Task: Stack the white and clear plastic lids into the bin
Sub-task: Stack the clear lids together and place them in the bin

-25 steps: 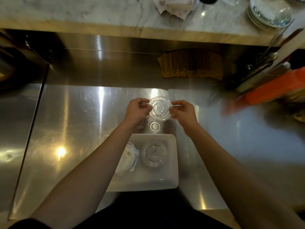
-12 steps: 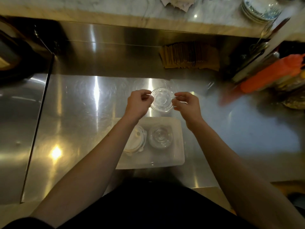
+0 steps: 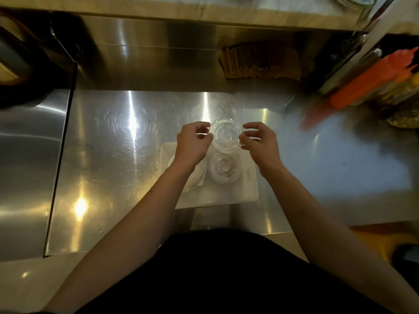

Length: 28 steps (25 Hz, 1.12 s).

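Head camera view, looking down at a white rectangular bin [image 3: 238, 196] on a stainless steel worktop [image 3: 113, 155]. Inside the bin, a stack of clear lids [image 3: 224, 169] sits toward the right, and a stack of white lids [image 3: 197, 177] sits to its left, partly hidden by the left forearm. The worktop is shiny, with bright light streaks, and a steel backsplash rises behind it. Against the backsplash leans a row of brown paper sleeves [image 3: 260, 62]. At the far right stand blurred orange bottles [image 3: 374, 80]. A pale marble ledge [image 3: 204, 10] runs along the top. Both hands hold one clear lid [image 3: 225, 138] above the bin's far edge, just beyond the clear stack. The left hand [image 3: 192, 143] pinches its left rim with curled fingers; the right hand [image 3: 260, 143] pinches its right rim, fingers loosely curled.
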Available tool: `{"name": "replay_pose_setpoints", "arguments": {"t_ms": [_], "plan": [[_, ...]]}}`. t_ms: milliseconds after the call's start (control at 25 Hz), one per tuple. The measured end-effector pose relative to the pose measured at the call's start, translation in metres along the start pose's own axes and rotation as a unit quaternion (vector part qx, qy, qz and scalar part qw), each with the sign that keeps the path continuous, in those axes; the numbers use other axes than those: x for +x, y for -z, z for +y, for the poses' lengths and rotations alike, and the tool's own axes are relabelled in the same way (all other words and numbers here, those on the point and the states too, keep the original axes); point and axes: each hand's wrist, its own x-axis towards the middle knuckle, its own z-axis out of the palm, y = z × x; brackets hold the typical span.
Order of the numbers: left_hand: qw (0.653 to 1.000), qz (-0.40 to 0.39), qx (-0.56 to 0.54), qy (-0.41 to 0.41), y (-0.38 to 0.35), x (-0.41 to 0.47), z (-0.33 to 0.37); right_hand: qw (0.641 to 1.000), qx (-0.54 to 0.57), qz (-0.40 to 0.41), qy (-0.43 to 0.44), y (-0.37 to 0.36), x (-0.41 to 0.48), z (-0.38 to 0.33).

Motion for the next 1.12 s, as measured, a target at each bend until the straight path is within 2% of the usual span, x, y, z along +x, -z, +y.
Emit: {"name": "replay_pose_setpoints", "arguments": {"t_ms": [280,640,880,1120], "plan": [[0.997,0.066,-0.025,0.025,-0.035,-0.044,-0.008,0.998,-0.038,-0.028,0.030,0.027,-0.011,0.017],[0.967,0.235,-0.058,0.083,-0.078,-0.096,-0.023,0.978,-0.123,-0.123,0.118,0.046,-0.018,0.034],[0.965,0.218,-0.087,0.120,-0.085,-0.104,-0.032,0.950,-0.208,-0.150,0.175,0.045,-0.015,0.032],[0.968,0.105,-0.136,0.181,-0.082,-0.099,-0.036,0.899,-0.347,-0.150,0.220,0.031,-0.008,0.023]]}}
